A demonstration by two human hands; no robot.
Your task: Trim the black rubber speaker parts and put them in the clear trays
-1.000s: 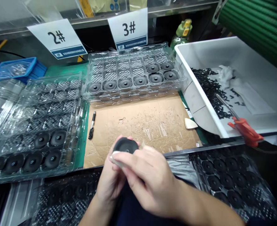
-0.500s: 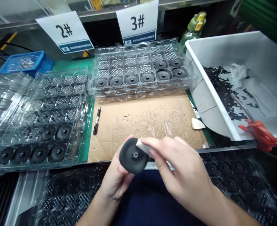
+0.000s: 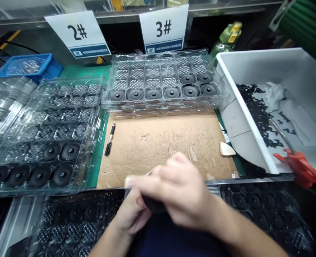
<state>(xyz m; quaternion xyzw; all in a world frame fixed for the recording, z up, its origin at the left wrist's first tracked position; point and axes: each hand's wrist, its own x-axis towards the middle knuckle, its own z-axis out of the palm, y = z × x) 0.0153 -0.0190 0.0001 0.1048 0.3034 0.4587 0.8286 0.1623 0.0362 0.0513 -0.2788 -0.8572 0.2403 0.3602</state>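
Note:
My left hand (image 3: pixel 129 214) is closed on a round black disc (image 3: pixel 154 205) in front of the bench edge. My right hand (image 3: pixel 184 192) crosses over the disc and covers most of its face. A small whitish piece (image 3: pixel 128 181) shows at the right fingertips, which are closed on it; motion blurs it, and its kind is unclear. On the cardboard sheet (image 3: pixel 158 142) beyond the hands lie a black pen (image 3: pixel 110 139) and another whitish wedge-shaped piece (image 3: pixel 227 149).
Stacked clear trays (image 3: pixel 158 104) with black discs stand behind the cardboard; another clear tray (image 3: pixel 89 142) is at left. A white bin (image 3: pixel 243 121) of small black parts stands right, with a red-handled tool (image 3: pixel 299 166) at its rim. More trays of discs (image 3: pixel 267 210) lie below the bench edge.
My right hand has swept left across the disc, carrying the whitish piece to its far left side. The disc's face, visible before, is now mostly covered.

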